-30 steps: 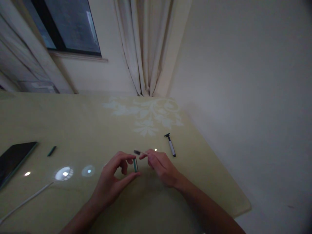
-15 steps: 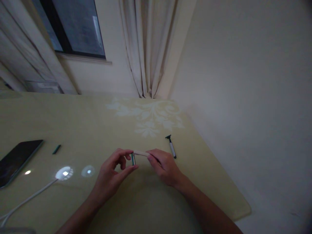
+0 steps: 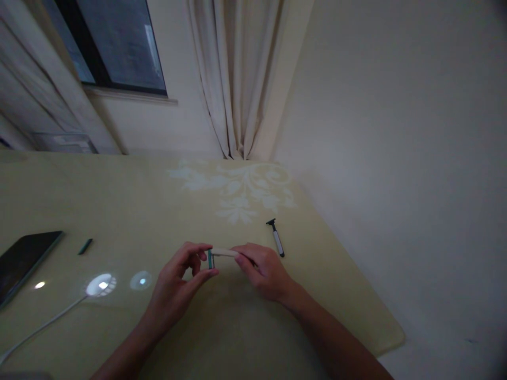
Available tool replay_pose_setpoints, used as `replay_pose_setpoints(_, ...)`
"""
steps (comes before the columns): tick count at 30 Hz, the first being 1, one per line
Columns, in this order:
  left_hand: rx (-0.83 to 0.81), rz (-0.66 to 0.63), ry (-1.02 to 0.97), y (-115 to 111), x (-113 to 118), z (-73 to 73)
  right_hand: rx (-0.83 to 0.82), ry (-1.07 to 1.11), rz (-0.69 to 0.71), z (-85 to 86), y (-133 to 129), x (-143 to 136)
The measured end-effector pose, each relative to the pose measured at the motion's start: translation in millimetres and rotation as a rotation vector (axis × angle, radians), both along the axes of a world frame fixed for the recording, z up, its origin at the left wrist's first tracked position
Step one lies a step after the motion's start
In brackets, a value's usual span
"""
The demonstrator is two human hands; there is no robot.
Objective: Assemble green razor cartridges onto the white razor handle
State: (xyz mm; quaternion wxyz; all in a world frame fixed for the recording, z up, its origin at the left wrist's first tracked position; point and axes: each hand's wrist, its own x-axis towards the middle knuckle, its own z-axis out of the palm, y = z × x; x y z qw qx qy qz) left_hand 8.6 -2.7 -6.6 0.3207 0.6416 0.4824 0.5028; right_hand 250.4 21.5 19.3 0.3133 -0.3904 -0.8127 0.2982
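Left hand (image 3: 174, 287), thumb and fingertips part-open, pinching a small green strip (image 3: 210, 259) by its two ends, over the table (image 3: 317, 306). Right hand (image 3: 267, 272), fingers closed on a pale stick (image 3: 224, 253), its tip right at the strip's upper end. The strip looks light, stiff, perhaps slippery; the ends seem the place to grip. No brand or writing is readable.

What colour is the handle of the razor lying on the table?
The razor has a grey handle with black ends, seen best in the head view.
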Motion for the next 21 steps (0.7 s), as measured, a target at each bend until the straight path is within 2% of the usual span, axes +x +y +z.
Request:
replay_pose_setpoints(3, -0.007, 0.002, 0.008, 0.7, -0.1, 0.4, 0.003, -0.004, -0.068, 0.8, 0.8, 0.7)
replay_pose_setpoints(8, 0.022, 0.003, 0.004, 0.9, -0.1, -1.2, 0.024, 0.015, 0.043, 2.1, -2.6, -2.3)
replay_pose_setpoints(12, 0.047, -0.016, -0.015, 0.2, -0.6, -1.7, 0.032, 0.042, 0.001, 2.1, -3.0, -1.7)
replay_pose_setpoints(17, 0.042, -0.008, -0.030, 0.7, -2.8, -1.1, 0.045, 0.044, 0.089, 1.9, -2.9, -0.4)
replay_pose_setpoints(21, 0.052, -0.006, -0.038, 1.6, -4.7, -1.1, 0.051, 0.033, 0.018, 0.9, -0.7, 1.1)
